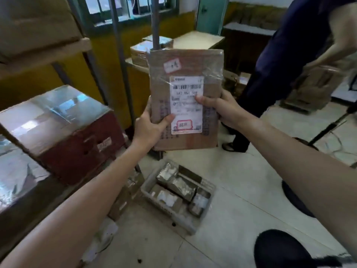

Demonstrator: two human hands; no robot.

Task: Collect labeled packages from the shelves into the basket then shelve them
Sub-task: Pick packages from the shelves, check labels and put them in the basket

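Cardboard package (pixel 185 74) upright, long axis vertical, label (pixel 186 105) facing camera

Package (pixel 185 97) above floor basket (pixel 202 221) (shelf (pixel 44 59) left)

The cardboard package (pixel 185 64) carries a white shipping label (pixel 186 105). A barcode runs along the label's top, and just under it is a large blurred number whose middle group looks like 864. At the label's foot, a red-framed box (pixel 183 125) holds two Chinese characters, seemingly 超取. Above the label's left corner, a red-edged sticker (pixel 172 65) bears illegible handwriting.
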